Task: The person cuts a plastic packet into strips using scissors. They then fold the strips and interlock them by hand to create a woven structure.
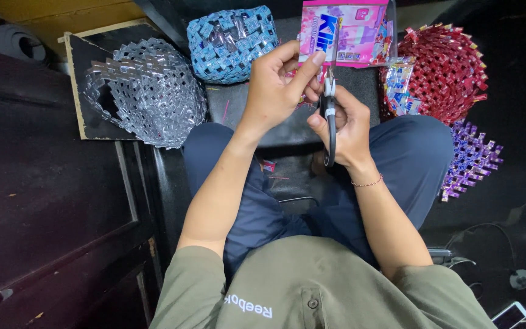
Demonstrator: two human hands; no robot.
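My left hand (278,82) holds a pink plastic sachet wrapper (343,31) up by its lower edge, thumb pressed on its front. My right hand (349,125) grips black-handled scissors (329,116), blades pointing up into the wrapper's bottom edge. Both hands are close together above my crossed legs in dark blue trousers. A thin bracelet sits on my right wrist.
Woven wrapper baskets surround me: a silver one (147,91) on a dark board at left, a blue one (231,42) ahead, a red one (448,70) at right, a purple woven piece (473,159) by my right knee. Cables, a plug strip and a phone (509,314) lie lower right. Dark wooden furniture stands left.
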